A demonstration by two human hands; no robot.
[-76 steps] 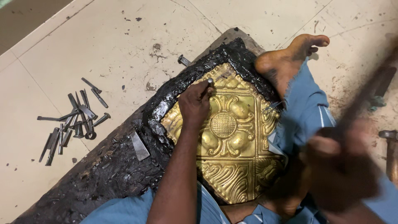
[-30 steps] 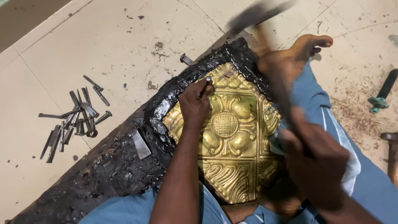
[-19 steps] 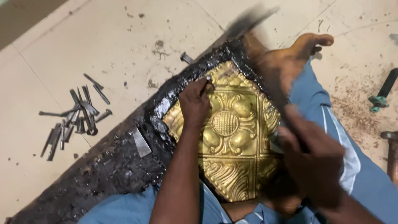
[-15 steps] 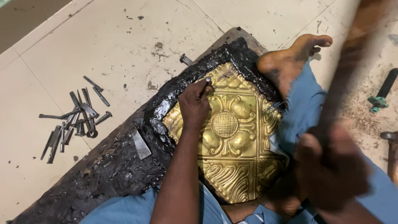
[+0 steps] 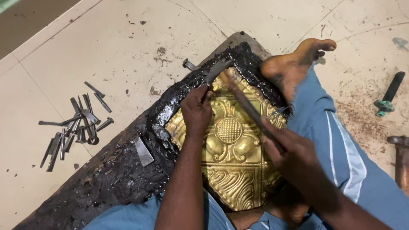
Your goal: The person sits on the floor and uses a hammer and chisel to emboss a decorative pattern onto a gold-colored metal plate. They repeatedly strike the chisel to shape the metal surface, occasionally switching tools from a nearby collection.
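Observation:
A golden embossed metal sheet (image 5: 230, 157) with a floral pattern lies set in a black pitch-covered board (image 5: 123, 170). My left hand (image 5: 196, 111) rests on the sheet's upper left part and pinches a small metal punch (image 5: 209, 88) upright against it. My right hand (image 5: 294, 149) grips the wooden handle of a hammer (image 5: 230, 83), whose dark head sits right at the top of the punch. My bare foot (image 5: 294, 61) rests on the board's far right corner.
Several loose steel punches (image 5: 74, 123) lie scattered on the tiled floor at the left. One flat chisel (image 5: 143, 151) lies on the pitch. A green-handled tool (image 5: 387, 93) and another tool (image 5: 400, 157) lie at the right, near rusty dust.
My right hand has swung the hammer up and down repeatedly; now its head is down on the punch. My left hand has kept the punch in place on the sheet.

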